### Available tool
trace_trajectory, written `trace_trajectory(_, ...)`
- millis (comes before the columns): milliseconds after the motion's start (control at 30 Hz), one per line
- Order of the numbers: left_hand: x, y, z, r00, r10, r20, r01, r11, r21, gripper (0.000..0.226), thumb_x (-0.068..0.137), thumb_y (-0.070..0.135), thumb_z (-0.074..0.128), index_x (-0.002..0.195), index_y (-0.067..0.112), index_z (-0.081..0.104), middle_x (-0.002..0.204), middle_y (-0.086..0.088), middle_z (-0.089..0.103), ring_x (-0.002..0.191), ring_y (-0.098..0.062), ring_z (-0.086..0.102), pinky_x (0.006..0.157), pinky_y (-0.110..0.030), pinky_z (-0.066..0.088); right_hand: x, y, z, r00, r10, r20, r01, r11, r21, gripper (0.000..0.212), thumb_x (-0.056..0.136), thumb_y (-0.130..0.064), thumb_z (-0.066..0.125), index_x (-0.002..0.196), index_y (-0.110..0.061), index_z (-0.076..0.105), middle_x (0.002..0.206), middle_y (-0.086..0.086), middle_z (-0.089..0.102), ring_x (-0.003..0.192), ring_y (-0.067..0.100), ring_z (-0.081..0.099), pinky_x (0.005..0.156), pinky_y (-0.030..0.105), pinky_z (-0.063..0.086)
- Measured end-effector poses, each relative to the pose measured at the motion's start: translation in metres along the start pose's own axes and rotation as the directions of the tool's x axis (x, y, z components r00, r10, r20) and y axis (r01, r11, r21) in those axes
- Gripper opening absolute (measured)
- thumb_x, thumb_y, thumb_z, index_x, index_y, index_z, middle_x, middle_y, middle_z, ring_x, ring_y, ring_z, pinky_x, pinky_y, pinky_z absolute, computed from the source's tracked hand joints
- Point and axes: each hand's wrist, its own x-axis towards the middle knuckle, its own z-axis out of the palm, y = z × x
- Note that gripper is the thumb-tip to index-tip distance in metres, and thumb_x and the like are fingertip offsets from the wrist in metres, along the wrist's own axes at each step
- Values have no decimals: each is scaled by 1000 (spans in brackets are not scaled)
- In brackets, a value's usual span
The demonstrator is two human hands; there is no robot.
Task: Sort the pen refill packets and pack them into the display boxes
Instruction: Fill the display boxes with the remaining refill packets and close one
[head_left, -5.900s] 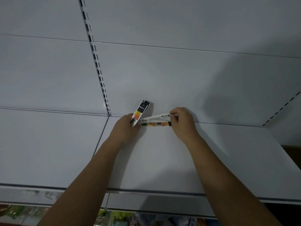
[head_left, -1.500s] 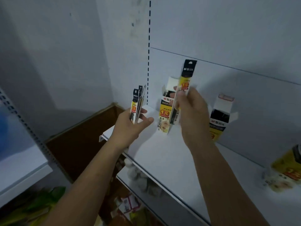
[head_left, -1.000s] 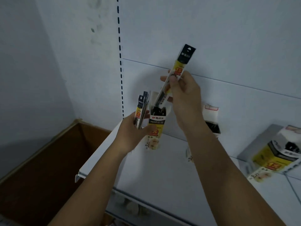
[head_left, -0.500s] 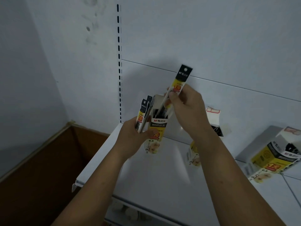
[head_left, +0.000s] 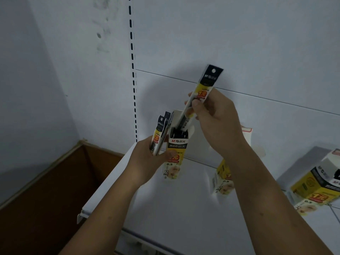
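**Refill packet angled into the open display box**

Pinched in the right hand [head_left: 215, 118], thumb and curled fingers clamped on its yellow middle: one refill packet [head_left: 207, 83]. Tilted, with its lower end down inside the open top of the display box [head_left: 174, 151] and its black header clear above the knuckles. Long and narrow; black at the top with a round punched hole, yellow below with a red "1元".

Gripped upright in the left hand [head_left: 147, 159], fingers curled round the lower ends: a bunch of packets [head_left: 160, 133] of the same look, just left of the box. Possibly thumb against the box front, though blur leaves that unsure.

On the box front: "M&G", "1元", "0.5". Upright on the white shelf [head_left: 184, 208], near its left end. Further right, a second box [head_left: 222, 179] partly behind the right wrist, and a third box [head_left: 318, 184] with the same print.
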Motion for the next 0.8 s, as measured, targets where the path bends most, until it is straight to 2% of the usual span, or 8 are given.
trace_trajectory(167,-2,0,1,1000,5,-11,-6,1000,-21,27,91,24,79,100,43,63,69,36,67,61,10,64,54,-7,48,-4,8,3,997,15,71,-14,1000,-14,16,106,-14,53,109,-21,67,93,-3,75,89,15,73,84,45,60)
trace_trajectory(367,-5,2,1,1000,-1,-13,1,1000,-26,27,91,25,79,98,46,62,71,35,68,61,10,64,57,-10,47,-7,9,4,999,31,-8,-30,996,83,19,106,-11,53,112,-20,68,94,-2,76,89,16,74,80,39,62)
trace_trajectory(467,-5,2,2,1000,-6,-18,5,999,-38,28,90,24,79,99,45,63,70,31,68,59,9,64,58,-12,49,-7,14,5,998,40,42,-40,999,-6,16,106,-14,54,111,-18,68,93,-5,75,91,13,73,84,45,61)
trace_trajectory(633,-6,3,1,1000,7,-3,-7,999,-32,27,90,23,79,103,40,64,67,34,67,58,9,63,55,-8,50,-7,18,2,994,63,93,-53,993,-108,13,105,-16,56,105,-20,68,93,-8,76,91,7,72,85,32,57)
trace_trajectory(733,-5,4,1,1000,-3,-11,2,1000,-23,26,90,24,79,103,42,64,69,31,68,61,10,64,57,-9,48,-4,20,6,980,117,163,-83,977,-198,12,102,-19,60,100,-21,71,95,-6,76,93,11,72,88,35,57)
trace_trajectory(800,-5,5,1,1000,-14,-12,13,1000,-23,27,90,25,80,102,43,64,71,28,68,61,9,64,60,-11,48,-3,22,8,971,150,187,-102,965,-243,12,101,-20,62,99,-21,73,96,-7,75,92,10,71,85,32,56)
